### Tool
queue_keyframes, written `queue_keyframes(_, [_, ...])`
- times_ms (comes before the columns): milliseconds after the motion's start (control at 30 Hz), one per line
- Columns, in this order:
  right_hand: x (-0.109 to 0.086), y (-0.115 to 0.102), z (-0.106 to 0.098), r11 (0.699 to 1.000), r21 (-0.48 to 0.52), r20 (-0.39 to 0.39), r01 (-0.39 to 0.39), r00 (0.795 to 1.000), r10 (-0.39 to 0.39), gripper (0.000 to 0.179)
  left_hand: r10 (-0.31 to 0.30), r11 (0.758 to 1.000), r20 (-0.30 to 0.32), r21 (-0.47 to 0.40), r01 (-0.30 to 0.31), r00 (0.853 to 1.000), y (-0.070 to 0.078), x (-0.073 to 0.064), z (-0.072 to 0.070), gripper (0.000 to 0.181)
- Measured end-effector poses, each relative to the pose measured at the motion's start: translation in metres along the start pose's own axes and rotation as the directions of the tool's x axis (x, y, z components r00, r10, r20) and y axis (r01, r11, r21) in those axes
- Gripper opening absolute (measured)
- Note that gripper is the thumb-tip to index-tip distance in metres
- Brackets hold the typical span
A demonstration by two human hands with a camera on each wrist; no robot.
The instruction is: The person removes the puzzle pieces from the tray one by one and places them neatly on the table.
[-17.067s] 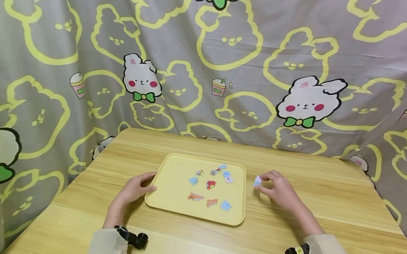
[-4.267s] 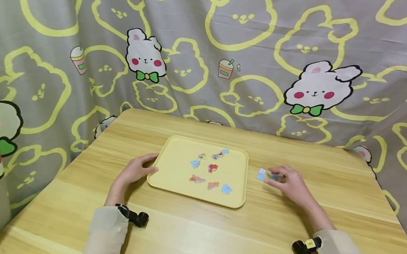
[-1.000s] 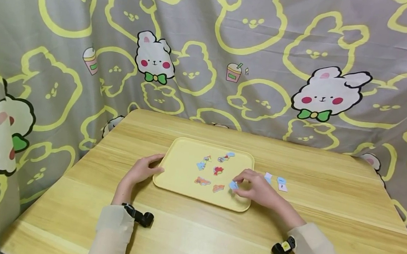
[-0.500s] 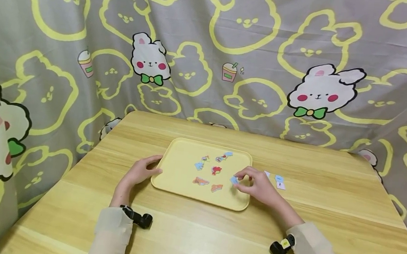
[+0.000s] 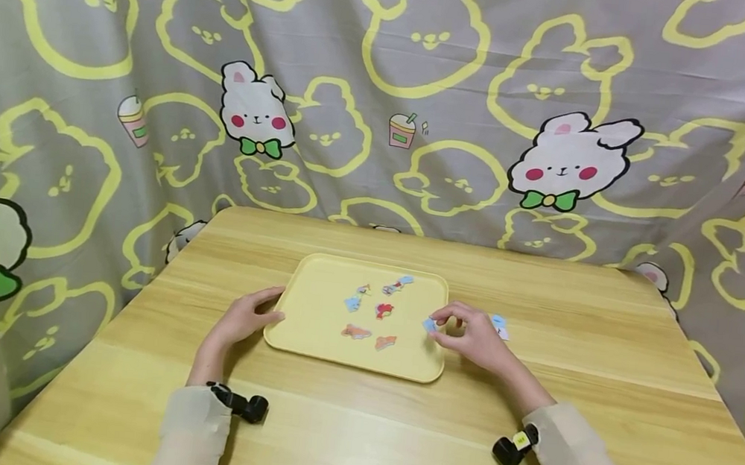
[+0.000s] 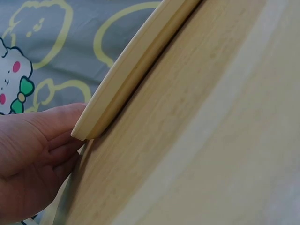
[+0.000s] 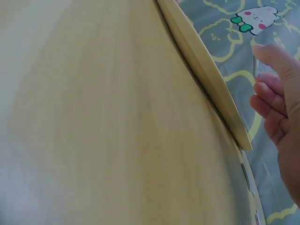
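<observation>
My right hand [image 5: 477, 338] pinches a small blue puzzle piece [image 5: 429, 325] between thumb and fingertips, raised over the right rim of the yellow tray [image 5: 314, 347]. In the right wrist view that puzzle piece [image 7: 255, 65] shows edge-on. My left hand [image 5: 246, 319] holds the tray's left edge, thumb at the rim [image 6: 117, 89] and the other fingers curled below it in the left wrist view. On the tray lie a red piece [image 5: 384, 311], two orange pieces [image 5: 356, 332], a blue piece [image 5: 352, 304] and a joined strip of pieces [image 5: 397, 286].
Right of the tray, behind the right hand, blue-and-white puzzle pieces [image 5: 500, 326] lie on the wooden table [image 5: 352, 440]; the hand partly hides that spot. A patterned grey curtain [image 5: 338, 34] hangs behind the table.
My right hand has picked the blue puzzle piece up from the tray's lower right and carried it rightward to the rim. The left hand stays at the tray. Earlier, other blue pieces moved off the tray.
</observation>
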State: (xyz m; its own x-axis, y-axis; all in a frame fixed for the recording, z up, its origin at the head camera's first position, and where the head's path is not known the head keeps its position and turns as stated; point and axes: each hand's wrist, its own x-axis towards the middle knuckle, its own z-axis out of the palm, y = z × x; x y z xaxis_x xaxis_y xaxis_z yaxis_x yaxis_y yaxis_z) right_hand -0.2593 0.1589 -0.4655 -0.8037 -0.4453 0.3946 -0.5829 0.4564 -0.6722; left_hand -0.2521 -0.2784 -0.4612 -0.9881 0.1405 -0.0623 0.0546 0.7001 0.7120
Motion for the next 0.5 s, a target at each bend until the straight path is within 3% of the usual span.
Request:
queue_keyframes(267, [-0.004, 0.007, -0.009, 0.997, -0.001, -0.02, -0.072, 0.997, 0.072, 0.018, -0.011, 1.0, 0.0, 0.005, 0.011, 1.0, -0.002, 0.0, -0.002, 0.06])
queue_keyframes(500, [-0.012, 0.013, -0.019, 0.996, -0.031, -0.084, -0.082, 0.993, 0.079, 0.017, -0.014, 1.0, 0.006, 0.005, 0.014, 1.0, -0.001, 0.001, -0.001, 0.06])
